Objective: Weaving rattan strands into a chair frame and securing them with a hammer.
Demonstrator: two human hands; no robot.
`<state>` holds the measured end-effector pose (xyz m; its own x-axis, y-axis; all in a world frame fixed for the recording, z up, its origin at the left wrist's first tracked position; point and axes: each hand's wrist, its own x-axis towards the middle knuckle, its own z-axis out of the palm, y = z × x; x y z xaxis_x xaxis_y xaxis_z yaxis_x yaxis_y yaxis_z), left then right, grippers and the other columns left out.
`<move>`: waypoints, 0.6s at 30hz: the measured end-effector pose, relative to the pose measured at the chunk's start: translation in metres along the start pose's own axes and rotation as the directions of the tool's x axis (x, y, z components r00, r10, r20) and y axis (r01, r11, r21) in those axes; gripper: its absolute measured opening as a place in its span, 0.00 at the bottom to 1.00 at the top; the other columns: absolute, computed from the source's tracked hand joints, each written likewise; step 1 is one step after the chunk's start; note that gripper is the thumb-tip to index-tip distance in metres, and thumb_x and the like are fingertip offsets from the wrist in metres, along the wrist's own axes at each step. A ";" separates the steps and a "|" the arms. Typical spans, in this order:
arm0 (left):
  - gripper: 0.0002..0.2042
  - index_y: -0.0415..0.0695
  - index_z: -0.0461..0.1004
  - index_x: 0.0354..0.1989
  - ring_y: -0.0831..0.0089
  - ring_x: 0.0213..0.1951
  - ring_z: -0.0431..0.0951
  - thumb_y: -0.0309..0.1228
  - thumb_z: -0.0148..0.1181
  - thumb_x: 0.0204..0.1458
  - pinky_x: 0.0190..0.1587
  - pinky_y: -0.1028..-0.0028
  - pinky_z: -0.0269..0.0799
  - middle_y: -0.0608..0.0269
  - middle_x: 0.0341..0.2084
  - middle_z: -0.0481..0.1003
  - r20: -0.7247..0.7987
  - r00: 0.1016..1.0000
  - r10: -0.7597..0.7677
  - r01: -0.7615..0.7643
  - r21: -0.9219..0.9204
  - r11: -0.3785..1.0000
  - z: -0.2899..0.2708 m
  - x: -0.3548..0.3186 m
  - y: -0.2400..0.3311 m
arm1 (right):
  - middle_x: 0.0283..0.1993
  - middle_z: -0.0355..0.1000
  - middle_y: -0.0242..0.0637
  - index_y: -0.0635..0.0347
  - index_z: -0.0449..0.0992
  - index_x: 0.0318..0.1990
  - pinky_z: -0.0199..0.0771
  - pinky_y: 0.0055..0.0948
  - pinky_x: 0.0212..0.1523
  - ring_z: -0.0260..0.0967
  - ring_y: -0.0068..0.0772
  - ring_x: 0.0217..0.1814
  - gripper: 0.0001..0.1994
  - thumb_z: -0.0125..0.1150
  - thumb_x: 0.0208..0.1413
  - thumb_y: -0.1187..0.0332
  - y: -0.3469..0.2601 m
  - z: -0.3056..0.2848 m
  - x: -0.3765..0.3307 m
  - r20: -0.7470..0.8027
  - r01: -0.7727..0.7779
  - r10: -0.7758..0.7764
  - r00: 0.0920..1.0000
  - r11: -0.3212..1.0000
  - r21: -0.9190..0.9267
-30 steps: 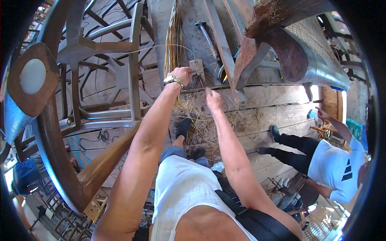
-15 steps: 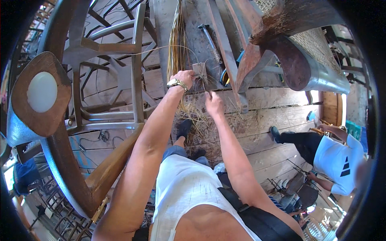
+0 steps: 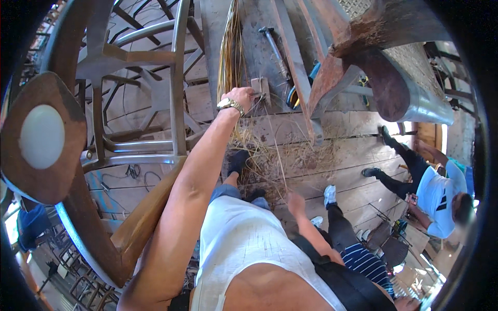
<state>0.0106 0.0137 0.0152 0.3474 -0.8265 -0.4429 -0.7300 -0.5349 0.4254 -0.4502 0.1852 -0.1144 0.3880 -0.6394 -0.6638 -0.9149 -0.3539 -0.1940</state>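
Note:
My left hand (image 3: 239, 98), a watch on its wrist, is closed beside a small wooden block (image 3: 258, 84) on the bench. A small dark piece shows at its fingertips, too small to make out. From there a thin pale cane strip (image 3: 277, 150) runs taut down to my right hand (image 3: 295, 203), which is closed around its lower end near my right side. A bundle of long tan cane strips (image 3: 228, 57) lies on the bench beyond my left hand. Cane shavings (image 3: 249, 136) litter the boards below the block.
A hammer (image 3: 275, 49) lies on the bench, right of the bundle. Wooden chair frames (image 3: 179, 103) stand close on the left. A large carved chair leg (image 3: 384, 88) juts in at right. One person (image 3: 436, 192) is at far right; another in a striped top (image 3: 368, 264) is nearer.
My right hand has drawn back toward my body and right, stretching the strip out. My left hand stays by the block. The people at right have shifted, and the striped top shows more.

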 end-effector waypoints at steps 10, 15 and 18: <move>0.14 0.61 0.75 0.49 0.55 0.46 0.77 0.38 0.51 0.55 0.47 0.59 0.73 0.57 0.42 0.77 0.013 0.999 -0.047 0.047 -0.001 0.999 -0.001 0.001 -0.003 | 0.62 0.59 0.62 0.62 0.58 0.64 0.61 0.48 0.60 0.60 0.63 0.61 0.29 0.43 0.61 0.51 -0.131 -0.156 0.116 -0.151 0.070 0.002 0.989 0.879 0.472; 0.15 0.63 0.76 0.49 0.56 0.47 0.77 0.37 0.52 0.53 0.48 0.60 0.72 0.58 0.43 0.78 -0.013 1.000 -0.027 0.027 -0.010 1.000 0.008 0.009 -0.002 | 0.41 0.72 0.57 0.68 0.70 0.47 0.71 0.41 0.43 0.72 0.43 0.45 0.24 0.51 0.59 0.51 -0.214 -0.226 0.161 -0.042 0.041 -0.009 0.999 0.465 0.884; 0.15 0.64 0.76 0.49 0.56 0.46 0.77 0.36 0.52 0.52 0.47 0.61 0.72 0.58 0.42 0.78 -0.010 1.000 -0.029 0.029 -0.010 1.000 0.009 0.008 0.001 | 0.33 0.73 0.53 0.66 0.74 0.34 0.69 0.41 0.37 0.72 0.43 0.38 0.21 0.52 0.59 0.52 -0.193 -0.195 0.180 -0.251 0.179 0.032 0.967 0.617 0.766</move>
<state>0.0067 0.0082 0.0048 0.3743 -0.8125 -0.4469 -0.7136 -0.5601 0.4208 -0.1819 0.0052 -0.0558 0.3738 -0.8015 -0.4668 -0.5805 0.1904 -0.7917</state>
